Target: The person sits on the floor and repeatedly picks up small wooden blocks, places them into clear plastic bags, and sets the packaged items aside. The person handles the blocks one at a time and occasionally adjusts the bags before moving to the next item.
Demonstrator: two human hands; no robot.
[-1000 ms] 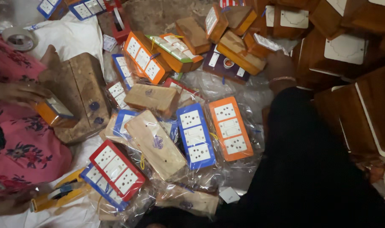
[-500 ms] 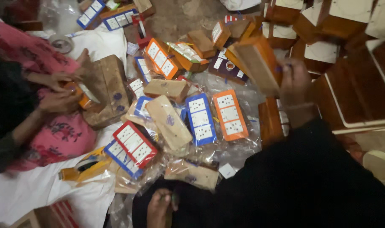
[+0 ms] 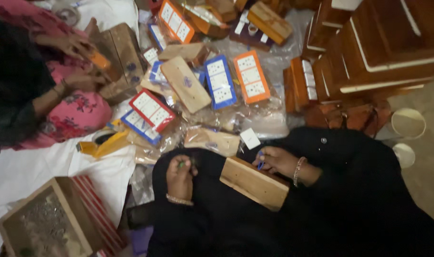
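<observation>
A wooden block point(image 3: 253, 182) lies on the lap between the left grip point(image 3: 180, 175) and right grip point(image 3: 276, 161) — framed boards point(image 3: 219, 81) spread beyond them, an open box point(image 3: 50, 223) left.

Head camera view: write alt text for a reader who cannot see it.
A person in black sits with a plain wooden block on the lap, the right hand at its upper edge holding a small blue object, the left hand pinching something small and green. Ahead, orange, blue and red framed cards lie on clear plastic wrap; another person in pink sits at left.
</observation>
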